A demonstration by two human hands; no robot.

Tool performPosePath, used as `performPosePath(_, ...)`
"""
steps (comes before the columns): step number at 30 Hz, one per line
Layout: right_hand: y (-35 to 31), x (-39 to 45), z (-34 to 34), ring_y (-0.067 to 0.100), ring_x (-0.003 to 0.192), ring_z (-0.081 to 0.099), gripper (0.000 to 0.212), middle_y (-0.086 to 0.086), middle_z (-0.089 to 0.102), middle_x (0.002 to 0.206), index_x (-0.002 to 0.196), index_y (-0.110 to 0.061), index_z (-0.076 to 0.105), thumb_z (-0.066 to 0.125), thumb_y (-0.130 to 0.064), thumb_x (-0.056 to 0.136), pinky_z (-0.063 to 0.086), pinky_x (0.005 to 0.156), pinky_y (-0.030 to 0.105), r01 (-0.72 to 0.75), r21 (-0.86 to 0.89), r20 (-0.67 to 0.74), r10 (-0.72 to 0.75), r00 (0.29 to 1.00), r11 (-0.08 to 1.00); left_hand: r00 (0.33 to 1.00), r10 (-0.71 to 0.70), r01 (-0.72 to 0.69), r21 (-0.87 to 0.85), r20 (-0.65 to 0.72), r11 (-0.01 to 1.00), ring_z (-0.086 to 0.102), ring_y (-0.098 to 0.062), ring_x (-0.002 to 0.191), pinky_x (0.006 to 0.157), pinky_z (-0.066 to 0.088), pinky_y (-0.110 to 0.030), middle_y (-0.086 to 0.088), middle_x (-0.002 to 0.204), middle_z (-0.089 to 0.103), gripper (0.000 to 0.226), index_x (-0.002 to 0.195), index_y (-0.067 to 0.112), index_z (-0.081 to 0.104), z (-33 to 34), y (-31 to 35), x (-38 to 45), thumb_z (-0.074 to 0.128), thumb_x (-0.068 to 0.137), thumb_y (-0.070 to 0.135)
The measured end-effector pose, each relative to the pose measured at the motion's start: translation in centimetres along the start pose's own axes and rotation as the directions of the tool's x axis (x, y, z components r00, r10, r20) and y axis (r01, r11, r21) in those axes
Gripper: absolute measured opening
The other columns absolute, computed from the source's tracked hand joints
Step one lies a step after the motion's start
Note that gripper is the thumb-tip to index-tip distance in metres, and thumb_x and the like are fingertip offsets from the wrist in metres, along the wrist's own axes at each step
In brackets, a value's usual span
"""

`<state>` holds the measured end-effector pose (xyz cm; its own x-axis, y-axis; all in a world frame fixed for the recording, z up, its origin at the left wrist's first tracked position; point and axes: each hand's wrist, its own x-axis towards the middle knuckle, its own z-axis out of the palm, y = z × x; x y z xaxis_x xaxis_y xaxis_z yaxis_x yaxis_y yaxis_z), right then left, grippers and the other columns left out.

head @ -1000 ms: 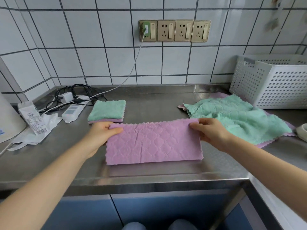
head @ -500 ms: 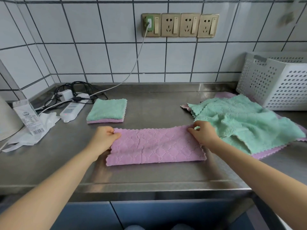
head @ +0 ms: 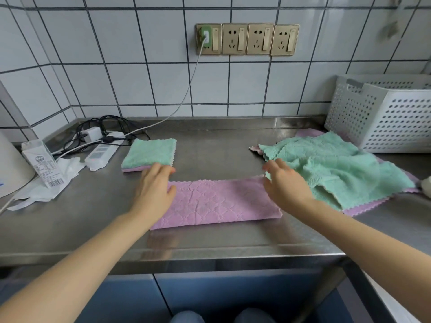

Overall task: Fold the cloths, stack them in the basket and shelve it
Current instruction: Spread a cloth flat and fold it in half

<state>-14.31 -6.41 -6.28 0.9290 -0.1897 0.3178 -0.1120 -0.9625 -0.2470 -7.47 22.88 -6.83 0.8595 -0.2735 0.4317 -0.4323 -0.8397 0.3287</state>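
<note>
A pink cloth (head: 217, 202), folded into a long strip, lies flat on the steel counter (head: 70, 220) in front of me. My left hand (head: 155, 190) rests flat on its left end with fingers straight. Over the strip's right end my right hand (head: 284, 186) is spread with fingers relaxed, holding nothing. A folded green-and-pink cloth (head: 149, 153) lies behind the left hand. Loose green and pink cloths (head: 338, 166) are heaped at the right. The white perforated basket (head: 382, 115) stands at the back right.
A power strip (head: 101, 155), charger and black cables lie at the back left. A small carton (head: 43, 163) stands on crumpled white plastic (head: 42, 190). A white rounded appliance (head: 11, 164) sits at the far left edge. Wall sockets (head: 247, 39) are above the counter.
The pink strip was held up by its top corners, then laid down on the counter. Both hands have let go of the corners and now lie open over its ends.
</note>
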Motion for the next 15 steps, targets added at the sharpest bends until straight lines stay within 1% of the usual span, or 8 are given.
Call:
performPosePath(1,-0.8,-0.9,-0.3,0.03,0.099,0.058,0.025,0.009,0.055,0.116,0.115,-0.011,0.058,0.049,-0.021,0.094,0.051,0.079,0.041,0.143,-0.027,-0.003,-0.143,0.99,0.989,0.994,0.096,-0.092,-0.071,0.055,0.993,0.051,-0.026,0.112,0.097,0.04,-0.039,-0.005,0.118,0.056,0.034,0.12,0.013,0.059,-0.2,1.3,-0.8,0.062,0.087,0.017)
performPosePath(3,-2.7,-2.9,-0.2,0.027,0.104,0.056,0.029,0.008,0.058,0.117,0.115,-0.011,0.062,0.046,-0.024,0.095,0.047,0.09,0.038,0.389,0.101,0.097,-0.398,0.912,0.916,0.936,0.251,-0.202,-0.207,0.246,0.957,0.046,-0.013,0.123,0.106,0.029,-0.025,0.005,0.131,0.052,0.039,0.129,0.02,0.054,0.0,4.2,-2.5,0.057,0.091,0.028)
performPosePath(5,-4.1,-4.7,0.7,0.025,0.107,0.055,0.038,0.008,0.061,0.118,0.116,-0.01,0.063,0.038,-0.03,0.096,0.043,0.096,0.037,0.514,0.195,0.195,-0.547,0.814,0.835,0.849,0.342,-0.269,-0.227,0.404,0.936,0.027,-0.007,0.139,0.114,0.015,-0.02,0.009,0.149,0.037,0.052,0.142,0.024,0.04,0.6,5.9,-4.1,0.05,0.094,0.041)
performPosePath(6,-4.3,-5.3,1.2,0.025,0.108,0.055,0.042,0.007,0.061,0.119,0.116,-0.01,0.064,0.034,-0.033,0.096,0.043,0.097,0.037,0.534,0.209,0.215,-0.571,0.792,0.819,0.818,0.351,-0.282,-0.214,0.457,0.935,0.016,-0.006,0.143,0.115,0.007,-0.019,0.011,0.154,0.028,0.056,0.146,0.024,0.033,0.9,6.1,-4.7,0.046,0.095,0.044)
performPosePath(9,-3.3,-6.9,1.3,0.023,0.111,0.057,0.045,0.003,0.061,0.124,0.12,-0.014,0.064,0.032,-0.033,0.095,0.046,0.097,0.035,0.529,0.193,0.209,-0.561,0.801,0.827,0.783,0.309,-0.283,-0.133,0.54,0.95,-0.004,-0.001,0.144,0.115,-0.003,-0.02,0.016,0.158,0.006,0.062,0.151,0.03,0.017,1.0,4.9,-6.6,0.038,0.096,0.051)
performPosePath(11,-1.8,-7.6,0.8,0.02,0.109,0.058,0.039,0.001,0.062,0.121,0.118,-0.015,0.065,0.037,-0.029,0.095,0.047,0.096,0.032,0.529,0.181,0.184,-0.557,0.81,0.829,0.778,0.292,-0.276,-0.115,0.556,0.954,-0.011,0.005,0.142,0.116,-0.005,-0.021,0.021,0.156,0.0,0.068,0.15,0.034,0.012,0.5,3.6,-7.7,0.031,0.091,0.06)
performPosePath(12,-1.0,-7.8,0.6,0.018,0.106,0.059,0.034,-0.001,0.063,0.118,0.116,-0.016,0.065,0.041,-0.025,0.095,0.047,0.094,0.029,0.525,0.177,0.175,-0.552,0.816,0.832,0.777,0.282,-0.264,-0.115,0.562,0.958,-0.012,0.007,0.141,0.116,-0.006,-0.02,0.023,0.155,-0.002,0.072,0.15,0.036,0.01,0.2,2.9,-8.2,0.023,0.086,0.066)
performPosePath(15,1.4,-7.7,0.1,0.018,0.096,0.062,0.023,-0.002,0.065,0.106,0.107,-0.017,0.068,0.052,-0.017,0.092,0.047,0.087,0.024,0.507,0.161,0.125,-0.527,0.841,0.847,0.816,0.238,-0.236,-0.073,0.527,0.969,-0.014,0.009,0.139,0.113,-0.01,-0.018,0.027,0.153,-0.005,0.082,0.148,0.04,0.008,-0.7,1.1,-9.4,0.003,0.076,0.077)
